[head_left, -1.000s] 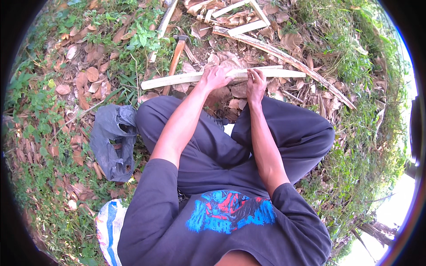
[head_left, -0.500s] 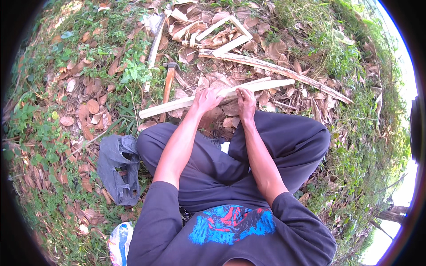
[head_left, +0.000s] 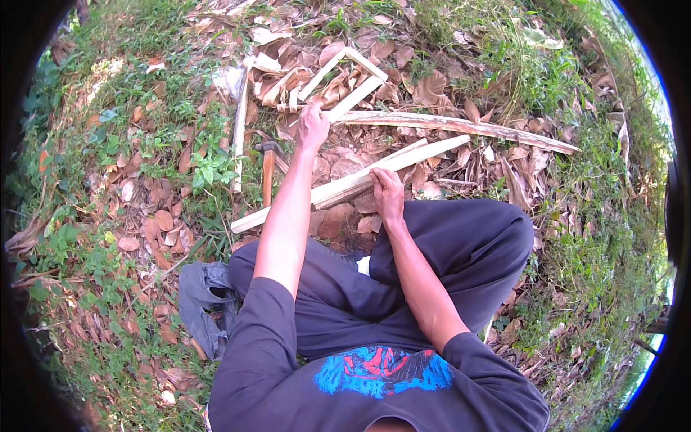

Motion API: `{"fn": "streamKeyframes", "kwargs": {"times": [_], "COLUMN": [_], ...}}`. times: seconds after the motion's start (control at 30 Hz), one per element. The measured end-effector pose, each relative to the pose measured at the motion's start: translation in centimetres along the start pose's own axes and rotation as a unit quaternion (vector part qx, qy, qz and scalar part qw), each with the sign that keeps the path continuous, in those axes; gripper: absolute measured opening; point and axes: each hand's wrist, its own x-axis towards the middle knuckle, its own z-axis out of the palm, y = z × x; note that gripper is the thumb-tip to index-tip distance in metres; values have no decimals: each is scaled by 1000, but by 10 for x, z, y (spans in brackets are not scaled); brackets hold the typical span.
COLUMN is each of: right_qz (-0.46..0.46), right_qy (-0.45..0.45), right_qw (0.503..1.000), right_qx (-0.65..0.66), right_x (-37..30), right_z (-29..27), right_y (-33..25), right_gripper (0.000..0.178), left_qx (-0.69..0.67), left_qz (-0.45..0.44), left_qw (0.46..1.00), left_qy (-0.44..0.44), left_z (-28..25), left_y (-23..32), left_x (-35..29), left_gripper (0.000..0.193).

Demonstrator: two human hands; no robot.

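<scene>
Two pale wooden strips (head_left: 425,153), laid lengthwise together, slant across in front of my folded legs. My right hand (head_left: 389,191) is closed on the near edge of these strips, fingertips pinching at their middle. Farther out, my left hand (head_left: 314,128) is at the near end of an angular frame of pale wood pieces (head_left: 360,97), which lies on the dry leaves. Its fingers are bent downward and partly hidden, so whether they grip the frame does not show. A hammer (head_left: 268,169) with a wooden handle lies left of my left forearm, partly behind the strips.
A long rough-barked strip (head_left: 468,126) lies beyond the pale strips, reaching right. Another narrow wood piece (head_left: 240,137) lies left of the hammer. A dark plastic bag (head_left: 205,306) rests beside my left knee. Dry leaves and green plants cover the ground around.
My left hand has let go of the pale strips and moved forward to the frame. My right hand stays on the strips. The whole view has shifted somewhat.
</scene>
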Motion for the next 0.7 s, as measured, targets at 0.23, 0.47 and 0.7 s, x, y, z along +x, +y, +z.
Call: {"fn": "streamKeyframes", "kwargs": {"times": [0.23,0.47,0.7], "right_qz": [29,22,27], "right_qy": [21,7,14], "right_qw": [999,999,998], "right_qx": [16,41,61], "right_x": [3,4,6], "right_z": [-1,-2,-3], "right_y": [-1,-2,2], "right_gripper": [12,11,12], "left_qx": [17,5,65], "left_qz": [127,187,215], "left_qw": [981,982,974], "left_qy": [-149,-37,15], "left_z": [7,-37,-139], "left_y": [3,38,111], "left_x": [17,21,16], "left_gripper": [62,33,24]}}
